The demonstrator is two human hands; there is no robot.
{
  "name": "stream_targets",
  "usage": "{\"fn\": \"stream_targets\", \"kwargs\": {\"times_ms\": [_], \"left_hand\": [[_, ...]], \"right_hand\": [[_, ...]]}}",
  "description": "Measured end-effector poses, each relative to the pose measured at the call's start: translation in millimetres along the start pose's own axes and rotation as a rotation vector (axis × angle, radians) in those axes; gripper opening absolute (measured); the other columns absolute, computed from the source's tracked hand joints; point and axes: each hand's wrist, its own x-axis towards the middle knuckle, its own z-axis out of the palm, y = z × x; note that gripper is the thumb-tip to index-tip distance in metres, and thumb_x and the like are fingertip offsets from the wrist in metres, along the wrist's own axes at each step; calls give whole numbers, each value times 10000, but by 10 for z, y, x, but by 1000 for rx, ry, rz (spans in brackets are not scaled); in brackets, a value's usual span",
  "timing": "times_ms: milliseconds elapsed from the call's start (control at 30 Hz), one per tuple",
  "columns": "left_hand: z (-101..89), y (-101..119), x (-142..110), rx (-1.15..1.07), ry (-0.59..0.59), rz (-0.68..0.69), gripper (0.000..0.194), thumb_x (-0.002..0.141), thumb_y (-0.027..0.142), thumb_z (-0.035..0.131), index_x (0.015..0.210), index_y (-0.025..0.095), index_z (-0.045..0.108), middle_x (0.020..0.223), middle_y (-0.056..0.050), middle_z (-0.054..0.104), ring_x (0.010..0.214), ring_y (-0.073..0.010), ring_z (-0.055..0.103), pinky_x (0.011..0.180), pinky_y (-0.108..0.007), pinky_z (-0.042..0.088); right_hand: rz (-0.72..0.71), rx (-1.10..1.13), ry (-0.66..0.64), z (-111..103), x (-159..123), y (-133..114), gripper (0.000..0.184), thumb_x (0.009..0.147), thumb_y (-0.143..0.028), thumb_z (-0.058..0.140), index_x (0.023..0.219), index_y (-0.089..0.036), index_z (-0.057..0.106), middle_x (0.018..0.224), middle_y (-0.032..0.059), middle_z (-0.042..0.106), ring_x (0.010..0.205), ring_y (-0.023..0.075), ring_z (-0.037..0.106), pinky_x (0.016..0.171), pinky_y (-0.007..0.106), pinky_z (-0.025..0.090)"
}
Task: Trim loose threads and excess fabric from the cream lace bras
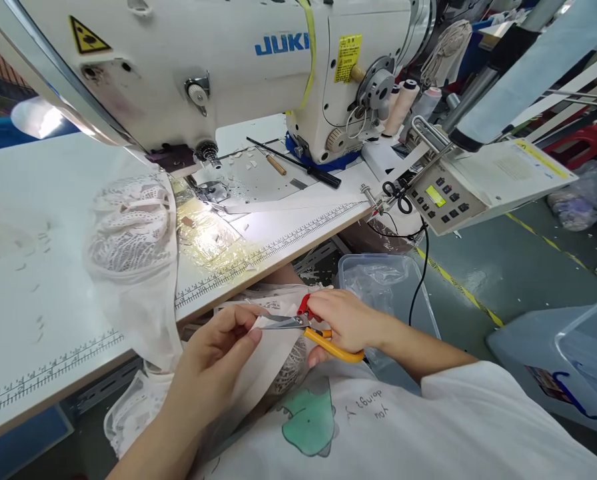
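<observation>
My right hand (346, 323) grips a pair of scissors (323, 333) with one red and one orange handle. Their blades point left, at the edge of a pale fabric piece (258, 367) over my lap. Between its thumb and fingers, my left hand (218, 357) pinches that fabric beside the blade tips. Whether the blades are cutting into it I cannot tell. A pale lace bra (133, 247) hangs over the table's front edge on the left, with more lace (291, 367) showing under the fabric in my lap.
A white JUKI sewing machine (258, 73) stands over the table (38, 267), with a screwdriver (323, 177) and fabric scraps by its base. A control panel (438, 200) juts out at the right. Clear plastic bins (378, 267) stand on the floor beneath and beyond.
</observation>
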Motion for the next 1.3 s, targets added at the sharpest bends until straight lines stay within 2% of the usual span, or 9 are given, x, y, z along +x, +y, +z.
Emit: {"fn": "stream_targets", "kwargs": {"times_ms": [133,467,667,733,800,900,1000,1133,1300], "left_hand": [[7,10,9,-25,23,4,57,704,207,637,661,219,603,880,-21,639,804,-174,557,701,-262,445],[-16,-73,34,-66,48,7,98,696,266,654,650,198,601,874,-39,661,755,-167,573,644,-255,466],[-3,-37,36,-60,58,-8,126,679,294,673,656,193,600,846,-41,646,777,-185,581,655,-268,467],[-8,-15,30,-51,37,-10,121,695,293,664,663,196,599,861,-43,645,780,-184,583,651,-264,466],[-17,-2,20,-25,34,-15,123,713,300,653,673,198,598,889,-48,646,790,-183,581,633,-253,465],[-28,2,-1,0,38,-3,124,727,306,649,692,201,594,877,-44,644,776,-176,580,628,-245,467],[-26,7,-27,-3,15,18,123,733,312,652,711,204,598,838,-31,637,752,-171,586,644,-252,474],[-29,45,-55,56,43,60,141,737,329,650,704,205,592,681,-5,584,703,-168,578,612,-245,466],[-87,-1,-77,235,125,73,211,772,406,582,790,196,577,774,-39,627,703,-182,593,617,-275,490]], "right_hand": [[6,-2,24,11,14,-21,475,650,-630,614,738,-192,454,740,58,585,659,191,524,566,294,380],[58,12,35,-24,34,-80,492,626,-638,644,663,-191,443,654,27,566,594,155,501,529,261,323],[49,91,55,100,34,-30,517,635,-570,681,567,-203,322,552,-20,450,522,111,383,509,244,274],[41,172,118,130,20,4,553,641,-607,654,554,-207,282,529,-36,389,501,100,326,490,240,246],[53,287,243,125,4,23,576,636,-684,600,560,-209,283,533,-42,358,498,97,301,477,236,238],[69,444,430,62,-1,-18,579,592,-735,593,617,-199,373,608,-19,422,554,111,368,507,237,304],[20,570,471,9,42,-137,541,590,-678,647,714,-184,467,694,5,494,606,120,423,549,242,368],[-5,722,402,31,111,-287,435,657,-568,658,693,-180,464,662,-21,483,531,83,382,454,200,338],[41,767,411,86,99,-323,323,689,-423,674,672,-173,470,651,-22,485,553,86,405,501,213,370]]}}
